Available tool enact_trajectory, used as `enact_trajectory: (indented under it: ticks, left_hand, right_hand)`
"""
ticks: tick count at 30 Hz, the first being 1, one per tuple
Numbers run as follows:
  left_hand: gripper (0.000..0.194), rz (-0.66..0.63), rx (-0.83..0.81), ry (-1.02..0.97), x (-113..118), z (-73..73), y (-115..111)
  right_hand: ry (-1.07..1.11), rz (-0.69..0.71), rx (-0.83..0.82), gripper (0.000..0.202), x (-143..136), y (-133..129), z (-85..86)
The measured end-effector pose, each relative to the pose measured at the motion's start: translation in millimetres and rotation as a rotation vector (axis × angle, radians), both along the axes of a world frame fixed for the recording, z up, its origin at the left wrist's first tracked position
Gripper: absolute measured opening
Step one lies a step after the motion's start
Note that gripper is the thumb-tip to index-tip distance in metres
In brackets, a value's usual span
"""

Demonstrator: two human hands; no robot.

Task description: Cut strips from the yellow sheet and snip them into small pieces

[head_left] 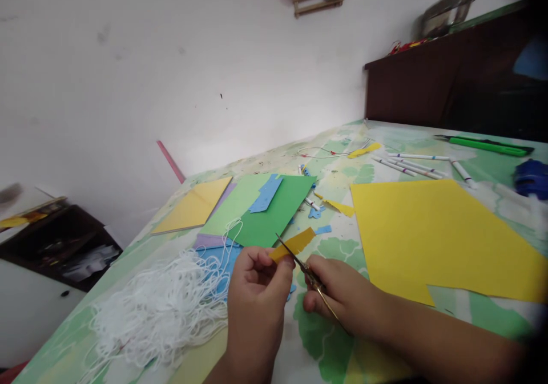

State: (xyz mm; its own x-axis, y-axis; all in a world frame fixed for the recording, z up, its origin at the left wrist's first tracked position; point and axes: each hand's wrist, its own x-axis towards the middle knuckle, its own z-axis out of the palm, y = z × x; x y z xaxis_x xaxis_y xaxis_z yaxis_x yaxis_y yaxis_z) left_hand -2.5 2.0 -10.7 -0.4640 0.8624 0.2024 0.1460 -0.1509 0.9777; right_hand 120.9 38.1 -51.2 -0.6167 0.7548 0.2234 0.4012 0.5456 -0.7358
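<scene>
My left hand (262, 284) pinches a small strip of yellow paper (303, 241) between thumb and fingers, above the middle of the table. In my right hand (342, 292) is a pair of scissors (317, 285) with gold-coloured handles, my fingers closed round them. The dark blades cross the yellow strip close to my left fingertips; whether they are parted is hard to make out. Beyond the hands lies a green paper sheet (295, 201) with a blue paper piece (266, 194) on it. A large yellow sheet (402, 230) lies to the right.
A tangled heap of white string (158, 310) covers the table's left front. Blue scraps (323, 230), several markers (415, 167), a green cutter knife (488, 145) and a blue object (531, 177) lie around. Behind stands a white wall (171, 59), with a dark cabinet (428, 81) at right.
</scene>
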Motion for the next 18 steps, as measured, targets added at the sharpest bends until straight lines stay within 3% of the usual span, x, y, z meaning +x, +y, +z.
enact_trajectory:
  ticks: [10,18]
  left_hand:
    - [0.021,-0.042,0.041,-0.061,-1.9,-2.9,-0.6]
    - [0.023,0.028,0.056,-0.109,-2.8,-3.4,0.4]
  right_hand:
    - [0.014,0.015,-0.007,0.052,1.6,-0.8,1.1]
    - [0.042,0.065,-0.003,0.051,3.5,-4.0,2.9]
